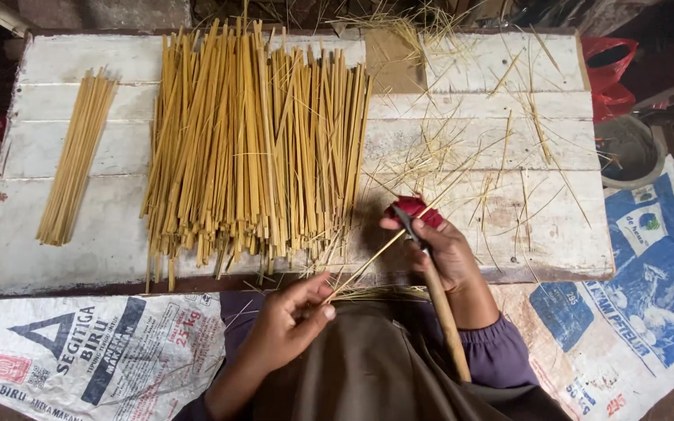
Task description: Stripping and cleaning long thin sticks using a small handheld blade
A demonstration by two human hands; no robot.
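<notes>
My left hand (289, 320) pinches the near end of a thin bamboo strip (399, 234) that runs up and to the right over the white wooden board (509, 78). My right hand (445, 251) grips a knife (438, 308) with a long wooden handle, its blade set against the strip. A red cloth pad (415, 208) covers my right forefinger under the strip. A large pile of bamboo strips (255, 144) lies just beyond my left hand.
A small neat bundle of strips (77, 152) lies at the board's left. Thin shavings (493, 148) litter the right side. Printed woven sacks (87, 351) cover the ground. A grey basin (629, 152) and a red plastic bag (608, 74) sit at the right.
</notes>
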